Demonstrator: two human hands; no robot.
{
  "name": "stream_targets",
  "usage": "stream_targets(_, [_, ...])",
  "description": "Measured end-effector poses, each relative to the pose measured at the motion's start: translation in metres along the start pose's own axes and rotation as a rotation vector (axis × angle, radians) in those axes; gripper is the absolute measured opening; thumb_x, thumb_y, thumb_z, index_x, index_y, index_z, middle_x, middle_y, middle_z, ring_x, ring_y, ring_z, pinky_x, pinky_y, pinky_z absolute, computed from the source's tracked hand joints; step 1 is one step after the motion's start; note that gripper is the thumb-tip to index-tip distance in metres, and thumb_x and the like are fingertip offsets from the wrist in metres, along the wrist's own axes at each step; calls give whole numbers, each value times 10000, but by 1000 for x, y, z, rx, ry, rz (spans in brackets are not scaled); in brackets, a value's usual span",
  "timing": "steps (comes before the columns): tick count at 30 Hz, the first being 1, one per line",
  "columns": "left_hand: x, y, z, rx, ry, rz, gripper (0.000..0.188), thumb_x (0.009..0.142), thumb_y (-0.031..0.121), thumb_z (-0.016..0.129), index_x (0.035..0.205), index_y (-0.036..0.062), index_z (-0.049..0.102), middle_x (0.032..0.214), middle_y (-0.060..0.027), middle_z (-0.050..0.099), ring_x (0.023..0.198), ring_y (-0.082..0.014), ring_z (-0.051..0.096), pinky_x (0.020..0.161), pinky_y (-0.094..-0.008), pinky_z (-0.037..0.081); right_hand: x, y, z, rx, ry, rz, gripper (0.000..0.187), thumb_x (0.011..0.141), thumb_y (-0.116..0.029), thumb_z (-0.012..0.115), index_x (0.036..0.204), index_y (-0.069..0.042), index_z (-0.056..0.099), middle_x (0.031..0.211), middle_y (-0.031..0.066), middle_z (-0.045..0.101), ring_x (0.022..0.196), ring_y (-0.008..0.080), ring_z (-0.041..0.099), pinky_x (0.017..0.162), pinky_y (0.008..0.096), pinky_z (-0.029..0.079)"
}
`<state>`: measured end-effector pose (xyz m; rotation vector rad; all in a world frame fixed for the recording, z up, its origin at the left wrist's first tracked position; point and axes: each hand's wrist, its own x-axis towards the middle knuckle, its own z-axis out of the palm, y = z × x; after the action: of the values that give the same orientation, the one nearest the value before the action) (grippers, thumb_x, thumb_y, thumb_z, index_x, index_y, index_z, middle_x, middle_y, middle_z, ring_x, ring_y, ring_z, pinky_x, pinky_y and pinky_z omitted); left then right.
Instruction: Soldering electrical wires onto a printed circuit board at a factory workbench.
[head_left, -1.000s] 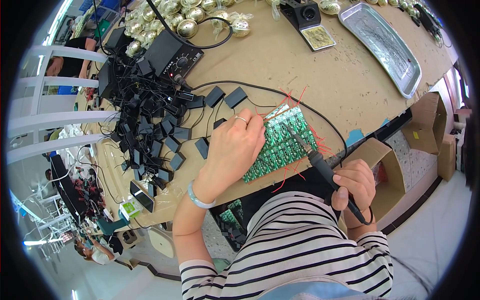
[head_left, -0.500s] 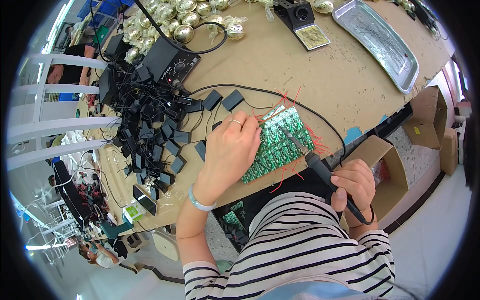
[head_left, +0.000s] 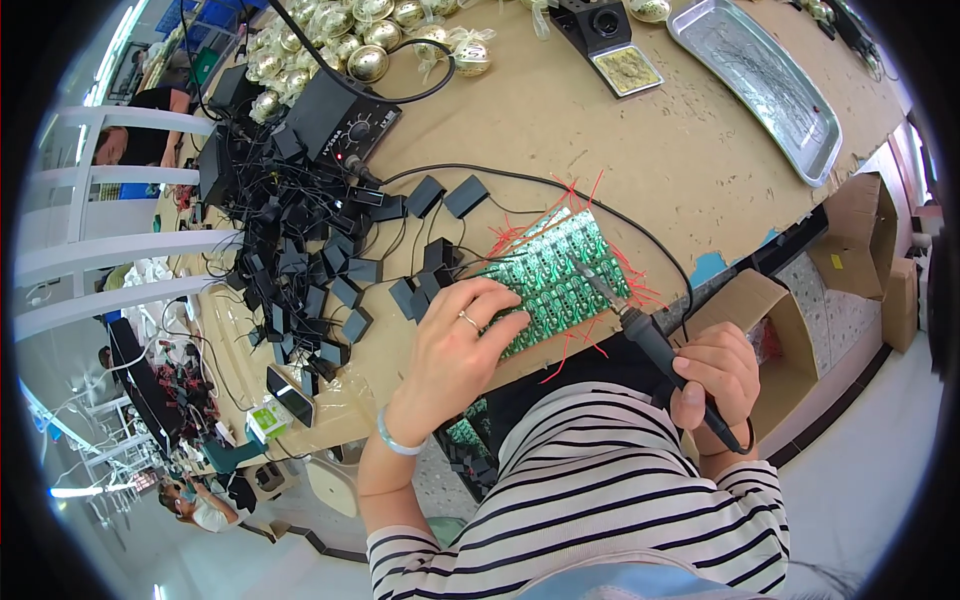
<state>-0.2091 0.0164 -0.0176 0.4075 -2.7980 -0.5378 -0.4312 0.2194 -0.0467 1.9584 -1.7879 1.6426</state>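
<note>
A green circuit board panel [head_left: 560,265] with rows of small solder points lies at the table's near edge. Thin red wires [head_left: 640,285] stick out around its sides. My right hand [head_left: 715,375] is closed around the dark handle of a soldering iron [head_left: 650,345]; the iron's metal tip slants up and left over the right part of the panel. My left hand [head_left: 465,335] lies at the panel's lower left edge, thumb and fingers apart and fingertips over the board. I cannot see anything held in it. Its palm side is hidden.
A heap of black boxes with leads [head_left: 300,260] covers the left, beside a black soldering station [head_left: 340,120]. Round gold ornaments [head_left: 370,62] pile up behind. An iron stand [head_left: 600,30] and a metal tray [head_left: 760,95] stand far right. An open cardboard box [head_left: 790,375] sits below right.
My left hand has moved from the panel's upper left edge toward me, and its fingers have spread. Black boxes it covered now show. The iron and my right hand have barely shifted.
</note>
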Motion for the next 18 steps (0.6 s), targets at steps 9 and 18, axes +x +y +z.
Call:
stream_targets(9, [22,-3,9,-102,207,-113,145,813,-29,737,938,35,700,864,-85,659,750,-256,662,636,-337,535,1,-3,6,26,-53,-7,204,768,-13,606,968,-15,651,830,86,671,634,239,622,584,344,510])
stream_targets(18, [26,-7,18,-36,144,-119,135,774,22,751,892,59,699,838,-57,652,728,-248,663,625,-347,538,3,0,13,39,-112,-44,205,741,2,626,942,6,662,820,89,668,622,231,606,569,333,511])
